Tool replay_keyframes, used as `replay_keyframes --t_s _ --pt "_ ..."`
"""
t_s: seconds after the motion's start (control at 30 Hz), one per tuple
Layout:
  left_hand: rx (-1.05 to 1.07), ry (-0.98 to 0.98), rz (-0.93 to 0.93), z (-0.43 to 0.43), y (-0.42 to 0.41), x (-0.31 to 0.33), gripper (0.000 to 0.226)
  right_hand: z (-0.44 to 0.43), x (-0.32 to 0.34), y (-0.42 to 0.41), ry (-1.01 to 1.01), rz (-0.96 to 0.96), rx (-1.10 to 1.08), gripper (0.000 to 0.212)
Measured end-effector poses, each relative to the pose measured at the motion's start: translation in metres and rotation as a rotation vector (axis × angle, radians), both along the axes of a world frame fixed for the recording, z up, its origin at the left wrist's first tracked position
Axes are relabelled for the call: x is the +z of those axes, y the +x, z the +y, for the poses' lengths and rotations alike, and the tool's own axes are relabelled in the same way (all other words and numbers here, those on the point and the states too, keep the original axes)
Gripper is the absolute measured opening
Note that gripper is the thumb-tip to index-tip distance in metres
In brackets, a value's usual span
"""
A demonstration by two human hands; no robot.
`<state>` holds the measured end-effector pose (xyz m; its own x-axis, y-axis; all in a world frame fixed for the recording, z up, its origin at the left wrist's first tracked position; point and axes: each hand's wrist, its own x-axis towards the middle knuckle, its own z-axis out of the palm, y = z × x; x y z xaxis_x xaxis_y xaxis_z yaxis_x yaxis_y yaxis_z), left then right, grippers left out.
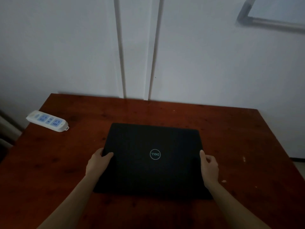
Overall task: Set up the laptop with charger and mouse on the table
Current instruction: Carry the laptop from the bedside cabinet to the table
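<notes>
Your left hand (97, 164) grips the left edge of the closed black laptop (153, 176), thumb laid on the lid and fingers curled out of sight beneath. Your right hand (209, 169) holds the right edge the same way, thumb on top, fingers curled at the side. The black laptop, with a round logo on its lid, sits flat at the middle of the reddish-brown wooden table (231, 138); you cannot tell whether its base rests fully on the wood. Farther off, at the table's far left edge, lies a white power strip with blue sockets (47, 120), well apart from the laptop. Behind the table stands a pale wall (66, 47) with two vertical strips (120, 55) and a grey metal frame (264, 20).
</notes>
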<state>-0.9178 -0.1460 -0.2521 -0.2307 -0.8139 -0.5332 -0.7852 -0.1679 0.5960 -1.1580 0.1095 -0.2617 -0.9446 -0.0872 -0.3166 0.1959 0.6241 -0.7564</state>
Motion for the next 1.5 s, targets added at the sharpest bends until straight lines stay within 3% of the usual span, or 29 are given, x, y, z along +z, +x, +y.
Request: replay_keyframes --t_s 0.33,0.53,0.8,1.0,1.5 --pt "0.080 0.055 -0.022 -0.015 -0.031 -0.010 0.058 -0.036 -0.005 -0.043 0.067 -0.025 0.018 0.047" --pt "0.043 0.022 -0.078 -0.017 -0.039 -0.015 0.072 -0.046 -0.014 -0.053 0.086 -0.035 0.049 0.045" --pt "-0.045 -0.018 -0.148 -0.013 -0.048 -0.018 0.101 -0.049 -0.016 -0.052 0.263 -0.105 0.226 0.070" --pt "-0.034 -0.017 -0.160 -0.006 -0.049 -0.021 0.097 -0.051 -0.019 -0.049 0.288 -0.156 0.258 0.093" --pt "0.010 -0.013 -0.222 -0.003 -0.058 -0.022 0.095 -0.061 -0.019 -0.051 0.510 -0.110 0.220 0.086"
